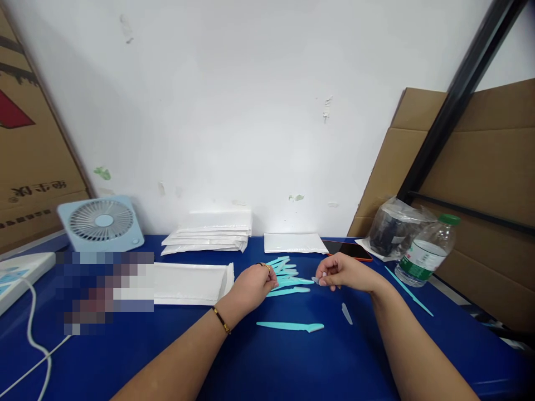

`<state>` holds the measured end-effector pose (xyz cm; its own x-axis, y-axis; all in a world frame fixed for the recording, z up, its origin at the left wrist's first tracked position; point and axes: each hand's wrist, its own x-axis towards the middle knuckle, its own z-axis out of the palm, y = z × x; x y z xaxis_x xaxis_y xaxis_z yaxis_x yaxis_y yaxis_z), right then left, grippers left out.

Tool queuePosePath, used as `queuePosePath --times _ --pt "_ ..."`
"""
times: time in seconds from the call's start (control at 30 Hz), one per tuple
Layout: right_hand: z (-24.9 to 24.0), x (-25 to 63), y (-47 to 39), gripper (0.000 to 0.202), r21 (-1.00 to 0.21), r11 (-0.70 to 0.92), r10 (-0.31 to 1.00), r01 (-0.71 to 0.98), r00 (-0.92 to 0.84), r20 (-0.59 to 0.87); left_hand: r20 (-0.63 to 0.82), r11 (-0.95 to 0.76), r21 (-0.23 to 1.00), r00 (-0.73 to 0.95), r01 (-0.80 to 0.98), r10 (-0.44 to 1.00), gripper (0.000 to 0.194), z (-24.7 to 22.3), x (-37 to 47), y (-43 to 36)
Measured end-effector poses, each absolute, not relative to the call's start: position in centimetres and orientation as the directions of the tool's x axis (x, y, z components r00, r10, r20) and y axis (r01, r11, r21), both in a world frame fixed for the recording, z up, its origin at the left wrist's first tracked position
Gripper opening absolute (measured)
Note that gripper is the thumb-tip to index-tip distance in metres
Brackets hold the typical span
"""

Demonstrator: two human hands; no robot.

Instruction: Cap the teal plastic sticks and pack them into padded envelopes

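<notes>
On the blue table (292, 362) lies a small pile of light-blue plastic knife-like tools (288, 273). My left hand (254, 285) rests on the pile's left side, fingers curled around one of the tools. My right hand (340, 273) hovers just right of the pile and pinches a small clear cap (316, 280) between thumb and fingers. A single capped light-blue tool (290, 327) lies alone nearer to me. A loose clear cap (346, 313) lies to its right.
White padded envelopes are stacked at the back (209, 236), one more (293, 243) beside them and a flat stack (190, 283) at left. A small fan (101, 223), a phone (349, 249), a water bottle (426, 250), a wrapped dark item (395, 228) and cardboard (480, 167) surround the area.
</notes>
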<state>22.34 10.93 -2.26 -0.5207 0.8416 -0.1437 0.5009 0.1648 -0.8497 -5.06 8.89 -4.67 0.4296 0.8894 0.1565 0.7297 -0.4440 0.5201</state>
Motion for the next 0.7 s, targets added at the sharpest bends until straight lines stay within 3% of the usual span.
queuePosePath --times 0.2,0.33,0.47,0.57,0.63,0.7 --pt "-3.1 21.3 11.1 0.033 -0.861 0.162 0.832 0.483 -0.536 -0.144 0.161 -0.464 0.518 0.45 0.719 0.878 0.015 -4.8 -4.8 8.6" --pt "-3.6 20.0 11.2 0.033 -0.871 0.203 0.841 0.448 -0.535 -0.08 0.208 -0.486 0.452 0.442 0.748 0.873 0.016 -4.9 -4.8 9.2" --pt "-3.2 21.1 11.2 0.03 -0.745 0.241 0.914 0.622 -0.404 -0.042 0.246 -0.463 0.399 0.394 0.791 0.886 0.014 -4.7 -4.9 9.0" --pt "-2.9 23.6 10.9 0.028 -0.533 0.13 0.941 0.836 -0.274 -0.2 0.19 -0.535 0.441 0.508 0.72 0.84 0.027 -4.5 -4.7 7.6" --pt "-3.1 25.0 10.7 0.028 -0.414 0.034 0.883 0.91 -0.222 -0.414 0.087 -0.595 0.472 0.637 0.651 0.766 0.036 -4.5 -4.4 6.6" --pt "-3.5 25.5 10.5 0.026 -0.342 -0.002 0.809 0.94 -0.2 -0.553 0.027 -0.631 0.467 0.703 0.62 0.711 0.034 -4.7 -4.0 6.1"
